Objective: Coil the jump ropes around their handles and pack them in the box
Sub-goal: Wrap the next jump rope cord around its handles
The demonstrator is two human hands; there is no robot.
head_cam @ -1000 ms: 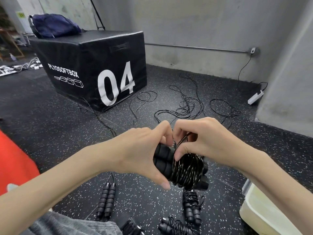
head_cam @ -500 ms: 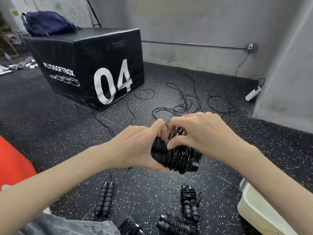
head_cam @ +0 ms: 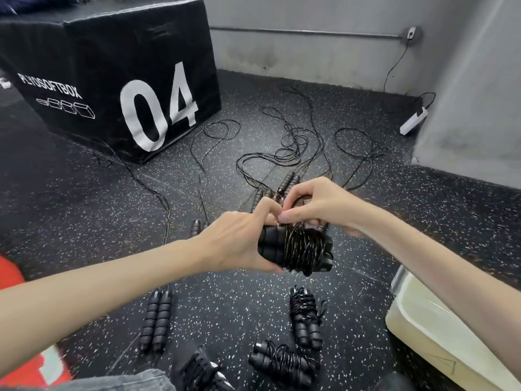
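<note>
Now | L hand grips coiled rope bundle | R hand fingers pinch rope end

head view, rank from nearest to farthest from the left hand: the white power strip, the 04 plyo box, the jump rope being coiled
1. jump rope being coiled, gripped in the left hand.
2. 04 plyo box, behind, upper left.
3. white power strip, far right by the wall.

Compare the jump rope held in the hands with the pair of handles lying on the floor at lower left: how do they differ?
The held jump rope has cord coiled around its handles; the floor pair has bare handles, its cord trailing away. The left hand grips the held one above the floor; the other lies untouched. Both have black ribbed handles, side by side.
</note>
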